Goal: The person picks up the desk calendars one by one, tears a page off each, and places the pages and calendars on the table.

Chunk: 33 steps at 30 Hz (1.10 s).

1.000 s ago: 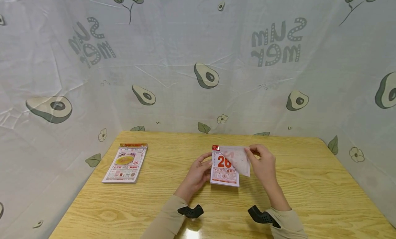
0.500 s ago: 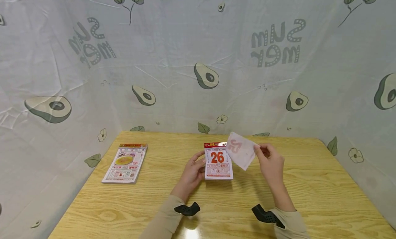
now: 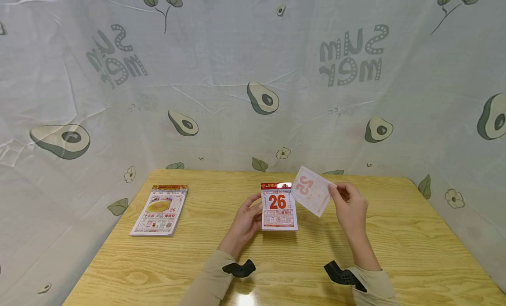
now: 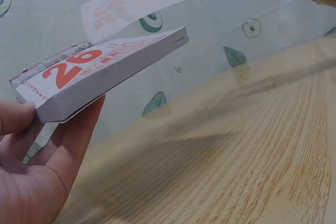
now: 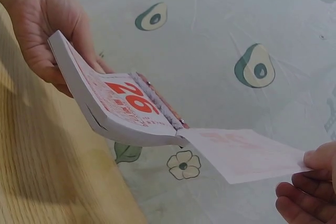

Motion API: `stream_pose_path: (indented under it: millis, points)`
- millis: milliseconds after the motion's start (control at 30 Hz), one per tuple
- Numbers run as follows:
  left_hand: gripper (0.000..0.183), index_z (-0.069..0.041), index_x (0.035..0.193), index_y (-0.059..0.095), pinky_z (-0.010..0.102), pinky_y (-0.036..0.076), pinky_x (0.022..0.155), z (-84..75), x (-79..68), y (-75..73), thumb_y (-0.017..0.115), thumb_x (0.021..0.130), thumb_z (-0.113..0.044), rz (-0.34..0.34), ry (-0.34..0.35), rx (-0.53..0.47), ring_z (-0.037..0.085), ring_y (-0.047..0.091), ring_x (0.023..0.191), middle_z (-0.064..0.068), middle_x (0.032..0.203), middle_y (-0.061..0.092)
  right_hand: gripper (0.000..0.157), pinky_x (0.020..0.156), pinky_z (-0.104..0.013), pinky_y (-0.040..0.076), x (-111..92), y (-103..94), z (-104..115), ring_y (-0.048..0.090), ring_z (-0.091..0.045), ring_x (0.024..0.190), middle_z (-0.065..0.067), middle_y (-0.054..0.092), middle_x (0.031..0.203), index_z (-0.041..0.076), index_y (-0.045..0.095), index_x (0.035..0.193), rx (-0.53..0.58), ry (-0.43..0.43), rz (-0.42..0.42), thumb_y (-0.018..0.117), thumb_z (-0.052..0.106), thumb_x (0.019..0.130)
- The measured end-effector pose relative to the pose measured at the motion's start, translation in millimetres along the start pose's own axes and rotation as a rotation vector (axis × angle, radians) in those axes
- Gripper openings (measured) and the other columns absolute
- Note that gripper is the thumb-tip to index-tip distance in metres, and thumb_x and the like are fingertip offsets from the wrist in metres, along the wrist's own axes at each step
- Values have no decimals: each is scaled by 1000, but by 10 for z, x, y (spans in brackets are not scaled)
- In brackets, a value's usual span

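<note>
A thick tear-off calendar (image 3: 279,211) with a red 26 on its top page is held up off the table. My left hand (image 3: 246,222) grips it by its left edge, thumb on top and fingers beneath, as the left wrist view shows (image 4: 39,166). My right hand (image 3: 349,207) pinches a corner of a thin calendar page (image 3: 312,191), on which a reversed 25 shows through. That page slants up to the right of the calendar. Its near edge meets the calendar's upper right corner by the red binding (image 5: 163,100); whether it is still attached there, I cannot tell.
Another tear-off calendar (image 3: 159,211), with a yellow oval picture and a 26, lies on the left side of the wooden table (image 3: 415,235). A pale curtain (image 3: 221,46) printed with avocados hangs behind the table and along both sides.
The page in my right hand has swung up and right, uncovering the whole 26. My left hand has shifted slightly left with the calendar, mostly in the first half second.
</note>
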<state>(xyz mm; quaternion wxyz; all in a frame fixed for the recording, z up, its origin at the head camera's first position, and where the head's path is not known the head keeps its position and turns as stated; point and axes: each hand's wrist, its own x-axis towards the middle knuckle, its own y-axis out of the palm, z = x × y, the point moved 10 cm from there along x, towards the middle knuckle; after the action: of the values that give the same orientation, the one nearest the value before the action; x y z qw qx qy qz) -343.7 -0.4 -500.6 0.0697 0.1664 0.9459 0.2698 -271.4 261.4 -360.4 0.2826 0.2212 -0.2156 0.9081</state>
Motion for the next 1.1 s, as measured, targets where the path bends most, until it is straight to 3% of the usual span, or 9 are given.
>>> stream_pose_path:
  millis: [833, 1100]
  points:
    - [41, -11, 143, 40, 30, 57, 70, 16, -5, 3, 45, 103, -8, -12, -23, 2, 12, 71, 82, -1, 101, 73, 23, 65, -3, 42, 22, -72, -28, 52, 15, 70, -22, 69, 90, -7, 68, 96, -10, 23, -7, 65, 16, 94]
    - [42, -9, 143, 39, 29, 56, 72, -20, -17, -38, 45, 102, -7, -36, 6, 21, 11, 71, 86, 1, 110, 71, 23, 65, -2, 41, 67, -219, -48, 51, 17, 69, -13, 66, 87, -8, 68, 96, -17, 22, -73, 65, 14, 93]
